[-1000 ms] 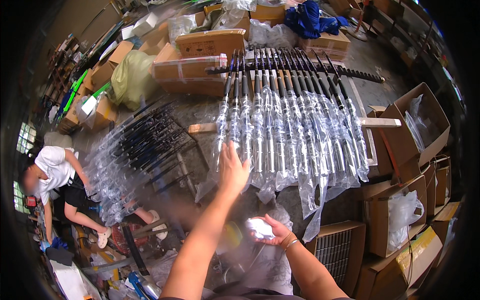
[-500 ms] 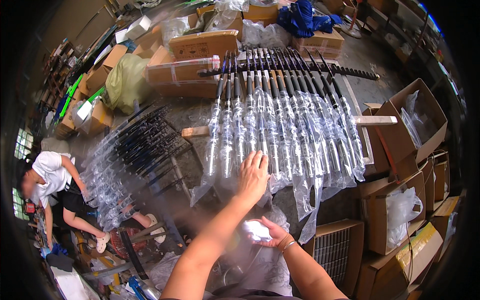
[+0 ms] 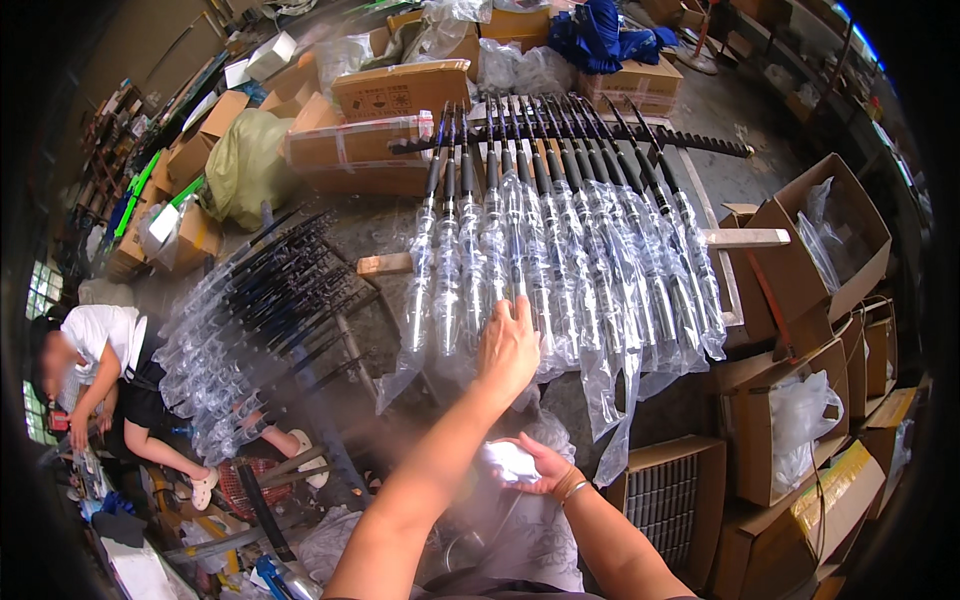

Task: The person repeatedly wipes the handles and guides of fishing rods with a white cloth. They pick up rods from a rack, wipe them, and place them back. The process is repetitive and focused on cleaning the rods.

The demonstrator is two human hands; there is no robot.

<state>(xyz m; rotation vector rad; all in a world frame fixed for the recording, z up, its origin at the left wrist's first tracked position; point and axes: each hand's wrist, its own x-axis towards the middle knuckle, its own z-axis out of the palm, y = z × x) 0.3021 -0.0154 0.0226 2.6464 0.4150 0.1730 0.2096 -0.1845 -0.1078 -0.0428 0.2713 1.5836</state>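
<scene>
A row of fishing rods (image 3: 566, 250) in clear plastic sleeves lies across a support in front of me, dark foam grips at the far side. My left hand (image 3: 508, 348) reaches over the near ends near the middle of the row. Its fingers are bent down and closed round one sleeved rod (image 3: 519, 270); the fingertips partly hide the contact. Lower down, close to my body, my right hand (image 3: 543, 468) is closed on a small white bundle (image 3: 511, 462), whose material I cannot make out. A bracelet circles the right wrist.
A dark notched rack bar (image 3: 690, 140) holds the rods' far part, and a wooden bar (image 3: 745, 238) crosses beneath. More sleeved rods (image 3: 265, 300) lie left, beside a person in a white shirt (image 3: 100, 345). Open cardboard boxes (image 3: 790, 420) stand right, others (image 3: 400, 95) behind.
My left hand's fingers have gone from stretched out to bent onto a rod. My right hand keeps the white bundle in place. At left, the person's arm has shifted upward.
</scene>
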